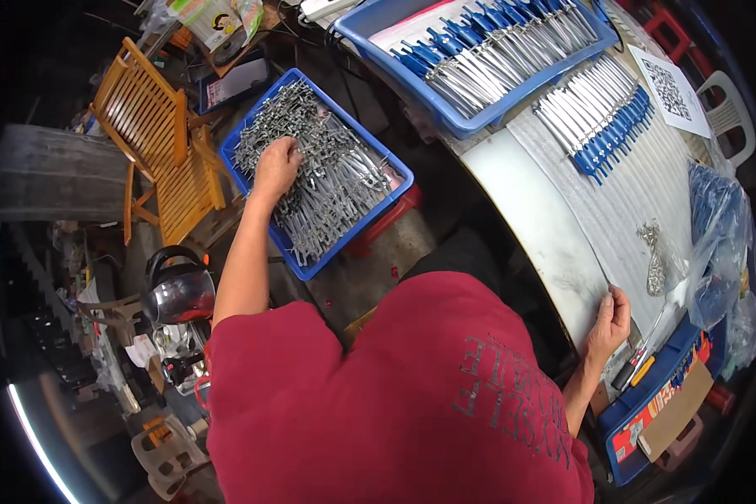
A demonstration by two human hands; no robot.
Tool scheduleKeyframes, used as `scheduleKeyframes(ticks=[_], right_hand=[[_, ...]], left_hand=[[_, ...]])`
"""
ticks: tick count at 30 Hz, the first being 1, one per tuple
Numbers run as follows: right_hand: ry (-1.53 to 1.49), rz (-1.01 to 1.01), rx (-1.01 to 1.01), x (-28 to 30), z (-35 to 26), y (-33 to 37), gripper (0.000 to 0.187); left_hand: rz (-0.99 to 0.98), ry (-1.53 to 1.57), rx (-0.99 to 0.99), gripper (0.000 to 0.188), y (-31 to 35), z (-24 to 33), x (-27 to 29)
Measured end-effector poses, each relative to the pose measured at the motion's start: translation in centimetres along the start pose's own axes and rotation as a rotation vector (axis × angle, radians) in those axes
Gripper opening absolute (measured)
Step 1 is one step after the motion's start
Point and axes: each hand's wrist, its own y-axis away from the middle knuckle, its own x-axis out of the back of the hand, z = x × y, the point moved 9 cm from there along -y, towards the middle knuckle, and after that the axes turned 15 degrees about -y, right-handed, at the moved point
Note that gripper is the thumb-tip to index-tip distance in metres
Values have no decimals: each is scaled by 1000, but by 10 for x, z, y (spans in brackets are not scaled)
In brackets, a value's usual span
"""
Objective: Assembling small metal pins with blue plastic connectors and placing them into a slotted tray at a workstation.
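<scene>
Down to the person's left, away from the body, the left hand (275, 165) is sunk into the blue plastic crate heaped with grey metal rods (315, 172), fingers curled down over a clutch of them; whether they are actually pinched or only being raked together I cannot tell from here. The crate sits low, off the worktop, beside a slatted wooden folding chair (155, 139), and the arm is stretched nearly straight to reach it. The rods lie in a tangle, but most run along the crate's long side, slanting from its far corner toward the near one, roughly in line with the forearm.

The right hand (610, 319) is well apart from all that, on the other side of the body, lying flat and open with fingers spread on the edge of the pale curved worktop (546, 227), gripping nothing. So the left hand is the one on the pile.

The rods look thin, dull grey and bare, some with bent or hooked ends. On the worktop a row of similar rods with blue handles (596, 118) lies side by side, and a second blue crate of blue-handled rods (487, 50) sits beyond.
</scene>
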Motion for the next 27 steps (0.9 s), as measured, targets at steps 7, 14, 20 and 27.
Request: scheduleKeyframes(ticks=[7, 14, 20, 27], right_hand=[[22, 3, 17, 3, 4, -1, 19], [86, -1, 10, 3, 1, 1, 19], [79, 6, 14, 2, 2, 0, 19], [136, 9, 9, -3, -1, -1, 20]], left_hand=[[-13, 26, 30, 15, -29, -10, -24], [-140, -76, -85, 21, -58, 3, -55], [-75, -212, -149, 20, -59, 15, -56], [246, -352, -145, 10, -61, 3, -34]])
